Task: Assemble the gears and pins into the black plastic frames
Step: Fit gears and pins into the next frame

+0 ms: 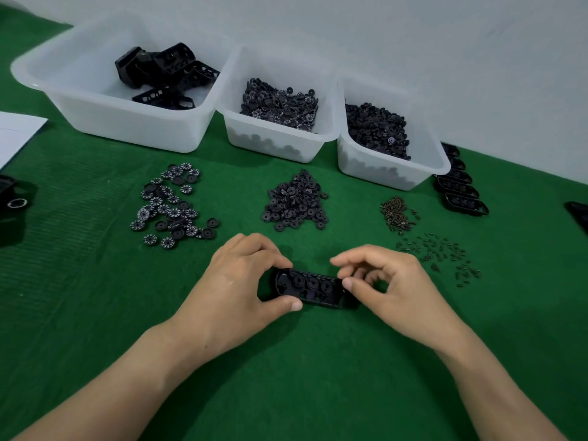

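Three tubs point(127, 128) up back, four loose piles point(171, 205) in front. One frame point(310, 284) sits low-centre over the bench point(95, 281): left hand point(235, 281) has its grip on the left end, right hand point(391, 288) a narrow grip on the right end. Spare frames point(461, 192) far right are half hidden behind a tub, so they're hard to count.

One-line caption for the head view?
Left hand and right hand grip a black plastic frame; numbered gears, plain gears, pins and white bins lie beyond on the green mat.

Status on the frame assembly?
Left hand grips black frame, left end. Right hand pinches right end. Gears seated inside. Nothing blocking.
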Demonstrator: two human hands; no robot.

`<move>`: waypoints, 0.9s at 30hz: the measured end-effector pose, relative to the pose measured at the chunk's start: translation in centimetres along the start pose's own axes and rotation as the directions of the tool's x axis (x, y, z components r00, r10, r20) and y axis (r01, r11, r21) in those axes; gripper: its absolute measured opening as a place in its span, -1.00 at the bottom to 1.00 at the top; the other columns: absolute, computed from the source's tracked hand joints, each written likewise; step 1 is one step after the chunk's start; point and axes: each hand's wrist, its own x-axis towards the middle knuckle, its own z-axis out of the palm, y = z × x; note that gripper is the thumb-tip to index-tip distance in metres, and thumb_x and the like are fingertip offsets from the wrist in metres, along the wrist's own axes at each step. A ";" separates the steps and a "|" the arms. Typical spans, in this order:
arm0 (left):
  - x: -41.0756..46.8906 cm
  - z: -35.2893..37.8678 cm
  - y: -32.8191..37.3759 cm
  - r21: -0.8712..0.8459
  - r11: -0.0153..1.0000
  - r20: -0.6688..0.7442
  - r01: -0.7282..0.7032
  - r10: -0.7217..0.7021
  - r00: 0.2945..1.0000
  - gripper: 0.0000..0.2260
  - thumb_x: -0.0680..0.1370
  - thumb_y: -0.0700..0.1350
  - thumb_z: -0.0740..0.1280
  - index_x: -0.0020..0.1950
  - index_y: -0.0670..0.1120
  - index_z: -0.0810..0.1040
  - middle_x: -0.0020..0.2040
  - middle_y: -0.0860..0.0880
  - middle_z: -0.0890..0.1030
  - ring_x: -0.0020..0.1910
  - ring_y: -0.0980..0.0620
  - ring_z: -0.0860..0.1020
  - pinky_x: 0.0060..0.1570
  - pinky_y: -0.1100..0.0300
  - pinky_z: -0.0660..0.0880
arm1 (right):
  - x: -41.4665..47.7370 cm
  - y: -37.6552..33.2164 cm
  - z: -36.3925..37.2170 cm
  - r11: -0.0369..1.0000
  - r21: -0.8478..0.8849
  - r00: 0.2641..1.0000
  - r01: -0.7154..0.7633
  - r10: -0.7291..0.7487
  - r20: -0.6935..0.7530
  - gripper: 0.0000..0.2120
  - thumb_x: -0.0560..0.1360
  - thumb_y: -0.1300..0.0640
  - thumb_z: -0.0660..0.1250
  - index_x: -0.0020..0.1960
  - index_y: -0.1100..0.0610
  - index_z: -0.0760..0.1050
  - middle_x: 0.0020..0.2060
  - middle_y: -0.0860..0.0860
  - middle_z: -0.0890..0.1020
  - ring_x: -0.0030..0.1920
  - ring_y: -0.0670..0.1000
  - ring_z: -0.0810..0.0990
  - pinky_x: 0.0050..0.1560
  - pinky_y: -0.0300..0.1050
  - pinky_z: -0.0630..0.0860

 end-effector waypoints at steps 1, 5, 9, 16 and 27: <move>0.0 0.0 0.0 -0.002 1.000 0.002 0.002 -0.002 1.000 -0.56 0.30 0.23 0.34 0.09 0.05 0.53 0.01 0.20 0.43 0.05 0.23 0.33 0.17 0.32 0.21 | 0.0 0.1 -0.1 0.999 0.041 1.000 -0.025 0.026 -0.006 -0.69 0.43 0.36 0.36 -0.06 -0.06 0.59 -0.22 -0.11 0.63 -0.20 -0.10 0.57 -0.13 -0.10 0.54; 0.0 -0.1 0.0 -0.006 1.000 0.006 0.005 -0.005 1.000 -0.56 0.28 0.23 0.34 0.08 0.05 0.54 0.00 0.19 0.44 0.04 0.21 0.35 0.15 0.31 0.23 | -0.3 0.1 0.2 0.999 -0.011 0.999 0.038 -0.038 -0.022 -0.67 0.44 0.43 0.28 -0.14 0.02 0.63 -0.16 -0.13 0.59 -0.12 -0.06 0.57 -0.12 -0.18 0.51; 0.0 -0.1 0.2 0.018 1.000 0.007 0.002 -0.002 1.000 -0.58 0.30 0.20 0.38 0.08 0.04 0.55 -0.01 0.17 0.45 0.04 0.18 0.36 0.16 0.28 0.24 | -1.2 0.1 0.7 0.966 -0.199 0.985 0.164 -0.171 -0.017 -0.68 0.42 0.45 0.28 -0.08 0.08 0.65 -0.07 -0.06 0.53 -0.15 -0.06 0.52 -0.20 -0.15 0.46; 0.5 0.7 1.8 0.084 0.995 0.049 -0.059 0.055 0.997 -0.47 0.27 0.33 0.20 0.06 0.03 0.57 -0.02 0.16 0.47 0.01 0.15 0.40 0.12 0.23 0.30 | -5.2 2.0 -1.0 0.975 -0.199 0.972 0.103 -0.141 -0.189 -0.80 0.44 0.33 0.35 -0.03 0.08 0.62 -0.14 -0.12 0.54 -0.18 -0.10 0.53 -0.19 -0.27 0.47; 3.2 7.4 8.4 0.077 0.977 0.150 -0.201 0.188 0.971 -0.55 0.34 0.25 0.30 0.11 0.02 0.54 -0.02 0.15 0.42 0.00 0.16 0.34 0.16 0.23 0.26 | -7.5 9.1 -7.9 0.923 -0.276 0.876 -0.269 0.115 -0.468 -0.89 0.37 0.31 0.44 -0.18 0.12 0.63 -0.34 -0.18 0.50 -0.26 -0.29 0.48 -0.28 -0.52 0.35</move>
